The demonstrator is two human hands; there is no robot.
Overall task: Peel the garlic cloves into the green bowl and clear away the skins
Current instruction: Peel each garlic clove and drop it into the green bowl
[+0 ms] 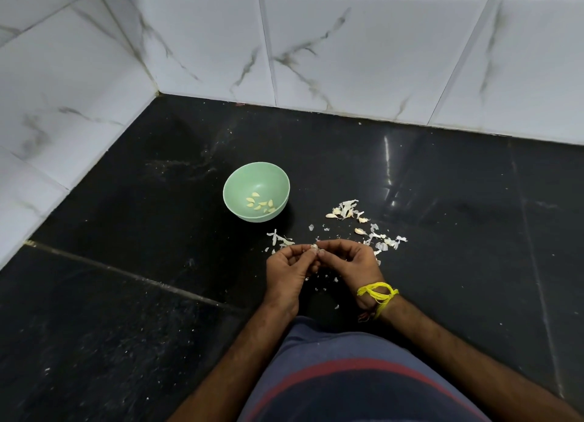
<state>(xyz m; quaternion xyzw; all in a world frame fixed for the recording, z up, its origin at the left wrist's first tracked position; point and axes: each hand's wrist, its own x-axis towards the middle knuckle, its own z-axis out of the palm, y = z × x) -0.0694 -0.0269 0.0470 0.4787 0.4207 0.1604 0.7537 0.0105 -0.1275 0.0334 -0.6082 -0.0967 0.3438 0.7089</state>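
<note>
Left hand (289, 268): fingers curled, pinching one side of a garlic clove (314, 248) at its tips.
Right hand (349, 263): fingers curled too, pinching the same clove from the other side; a yellow thread (377, 293) is tied at that wrist.
Clove: held between both hands just above the dark tabletop (126, 279), skin seemingly partly on.
Green bowl (256, 191): at about 11 o'clock from the hands, near but apart, with roughly 8 peeled cloves (260, 203) inside.
Skins (384, 243): scattered from 12 to 2 o'clock of the hands, more flakes beneath them; a few unpeeled cloves (346, 211) look mixed in at 1 o'clock.
Stage: peeling, I'd judge; clearing not begun.
Risk: the slick clove could squirt from the pinch and land among the skins.
Risk: sweeping the skins later could carry off those unpeeled cloves, since they look alike.
</note>
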